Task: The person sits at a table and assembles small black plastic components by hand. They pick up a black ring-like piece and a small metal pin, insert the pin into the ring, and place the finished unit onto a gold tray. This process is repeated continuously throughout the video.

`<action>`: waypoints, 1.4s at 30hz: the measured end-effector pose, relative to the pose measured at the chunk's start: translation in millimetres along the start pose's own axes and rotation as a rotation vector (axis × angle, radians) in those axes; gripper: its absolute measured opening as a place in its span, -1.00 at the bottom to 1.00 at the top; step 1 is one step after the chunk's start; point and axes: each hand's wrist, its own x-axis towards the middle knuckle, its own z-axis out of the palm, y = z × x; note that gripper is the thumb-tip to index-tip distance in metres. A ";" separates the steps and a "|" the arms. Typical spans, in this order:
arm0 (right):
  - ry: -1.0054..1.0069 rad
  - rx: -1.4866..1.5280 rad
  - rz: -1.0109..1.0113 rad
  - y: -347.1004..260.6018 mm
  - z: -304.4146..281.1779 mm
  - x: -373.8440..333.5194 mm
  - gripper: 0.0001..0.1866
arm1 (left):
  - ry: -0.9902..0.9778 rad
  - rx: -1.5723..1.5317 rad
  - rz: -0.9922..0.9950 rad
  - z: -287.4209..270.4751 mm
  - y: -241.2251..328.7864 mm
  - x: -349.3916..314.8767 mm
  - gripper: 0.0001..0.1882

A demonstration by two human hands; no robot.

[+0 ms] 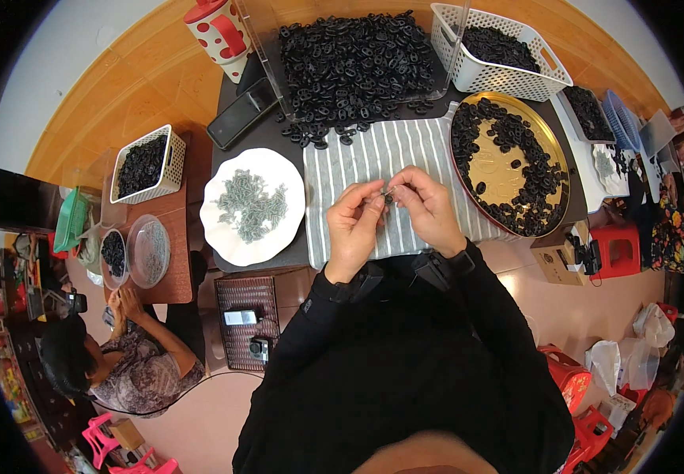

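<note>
Over a grey-and-white striped cloth [409,146], my left hand [351,231] and my right hand [433,213] meet fingertip to fingertip. Between them they pinch a small dark piece [389,198], mostly covered by the fingers. To the left, a white scalloped plate [219,241] holds a pile of small, thin grey-green pieces [251,207]. On the right lies a round gold tray [504,162] with many small black oval pieces [535,193] around its inside. Beyond the cloth, a large heap of black two-holed pieces [358,67] spills out of a clear bin.
A white perforated basket [508,79] of black parts stands at the back right. A phone [243,114] and a spotted canister [219,35] are at the back left. At a side table [164,276], a co-worker [132,363] sits by tubs of parts.
</note>
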 end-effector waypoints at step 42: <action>0.003 -0.178 -0.113 -2.9 1.8 -2.3 -0.97 | -0.014 0.011 -0.012 -2.7 -2.9 -0.5 -0.73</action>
